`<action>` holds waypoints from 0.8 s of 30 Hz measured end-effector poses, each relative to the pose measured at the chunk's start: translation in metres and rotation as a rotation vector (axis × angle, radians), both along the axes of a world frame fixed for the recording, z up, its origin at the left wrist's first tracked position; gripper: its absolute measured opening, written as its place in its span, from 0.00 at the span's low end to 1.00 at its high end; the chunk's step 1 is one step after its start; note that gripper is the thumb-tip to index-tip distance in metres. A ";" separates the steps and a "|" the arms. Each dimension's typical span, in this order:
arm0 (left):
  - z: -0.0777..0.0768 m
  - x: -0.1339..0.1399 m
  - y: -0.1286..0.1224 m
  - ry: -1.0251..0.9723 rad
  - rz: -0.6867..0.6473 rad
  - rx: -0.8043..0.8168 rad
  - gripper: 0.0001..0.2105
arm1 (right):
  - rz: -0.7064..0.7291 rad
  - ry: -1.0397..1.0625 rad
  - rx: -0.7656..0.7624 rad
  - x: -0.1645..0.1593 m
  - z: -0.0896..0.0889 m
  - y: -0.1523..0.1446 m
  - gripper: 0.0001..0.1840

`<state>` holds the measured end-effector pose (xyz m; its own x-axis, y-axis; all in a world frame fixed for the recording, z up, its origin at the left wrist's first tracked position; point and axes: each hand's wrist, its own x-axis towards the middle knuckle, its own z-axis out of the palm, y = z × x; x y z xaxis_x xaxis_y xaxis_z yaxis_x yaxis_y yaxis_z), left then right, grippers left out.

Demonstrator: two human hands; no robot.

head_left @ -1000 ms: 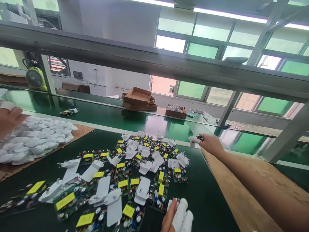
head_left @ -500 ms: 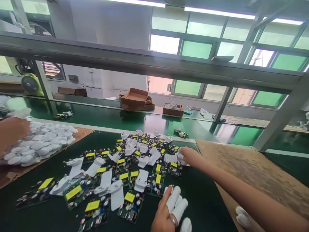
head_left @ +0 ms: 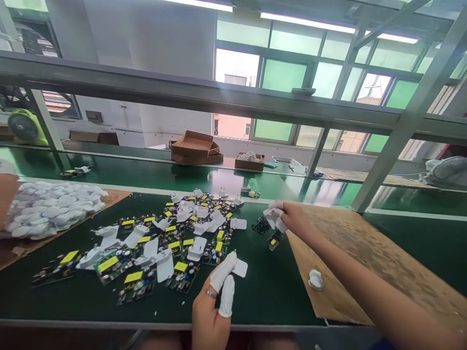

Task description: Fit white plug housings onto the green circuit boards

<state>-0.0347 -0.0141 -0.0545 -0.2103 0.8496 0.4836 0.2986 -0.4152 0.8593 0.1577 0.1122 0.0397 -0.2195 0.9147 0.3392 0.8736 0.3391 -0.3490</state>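
My left hand point(head_left: 215, 296), with white finger cots on it, pinches a flat white plug cover point(head_left: 240, 268) between thumb and finger near the front of the dark mat. Out to the right, my right hand point(head_left: 282, 216) is closed on a white plug cover point(head_left: 273, 218). Two small circuit boards, one dark green point(head_left: 260, 225) and one with a yellow block point(head_left: 274, 241), show just below and beside those fingers. Left of both hands spreads a heap of circuit boards point(head_left: 180, 267) with yellow transformers, mixed with white plug covers point(head_left: 165, 265).
Many white rounded pieces point(head_left: 54, 209) are piled at the left, where another person's hand point(head_left: 7, 199) reaches in. A brown board point(head_left: 339, 243) lies at the right, bearing a small white piece point(head_left: 315, 280). Behind are cardboard trays point(head_left: 197, 148) and a metal frame point(head_left: 219, 99).
My right hand has drawn a plug cover and circuit boards away from the heap's right edge. My left hand has moved left and closed on a plug cover. The view has shifted right.
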 end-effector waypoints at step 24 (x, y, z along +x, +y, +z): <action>0.051 0.027 0.009 -1.090 -0.326 -0.721 0.13 | 0.041 -0.022 -0.251 0.027 0.003 -0.053 0.24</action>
<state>-0.0073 -0.0052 -0.0034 0.0603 0.9262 -0.3721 -0.6967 0.3061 0.6489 0.1849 0.0593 0.0424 -0.2627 0.9600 0.0971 0.8695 0.2792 -0.4075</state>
